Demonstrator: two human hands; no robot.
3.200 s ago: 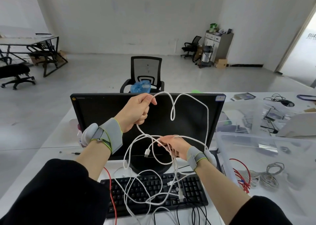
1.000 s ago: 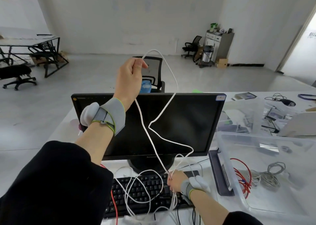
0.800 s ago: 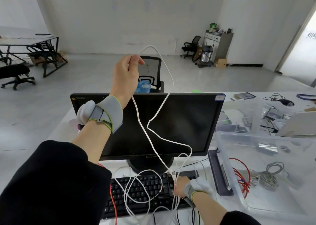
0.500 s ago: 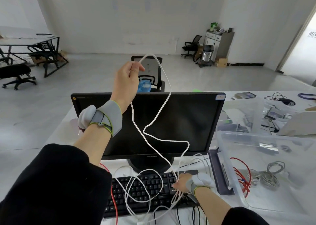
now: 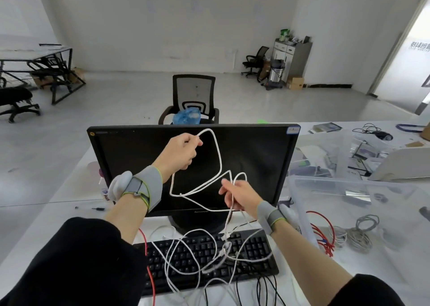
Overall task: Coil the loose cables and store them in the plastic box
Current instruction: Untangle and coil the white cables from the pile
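A long white cable [image 5: 218, 159] loops in the air in front of the monitor. My left hand [image 5: 180, 153] pinches its upper loop at screen height. My right hand [image 5: 240, 195] grips lower strands of the same cable, and these hang down onto the keyboard. More white cable [image 5: 186, 254] lies tangled over the keys. The clear plastic box [image 5: 353, 189] stands at the right and holds a red cable [image 5: 322, 232] and a grey coiled cable [image 5: 359, 233].
A black monitor [image 5: 263, 166] stands right behind my hands, with a black keyboard [image 5: 251, 254] below it. A loose red cable [image 5: 149, 268] and black cables [image 5: 263, 289] run off the front edge. Clutter covers the table's far right. An office chair [image 5: 193, 96] stands beyond the desk.
My left hand has come down from above the monitor to screen height with the cable. My right hand has risen off the keyboard, lifting strands toward the left hand.
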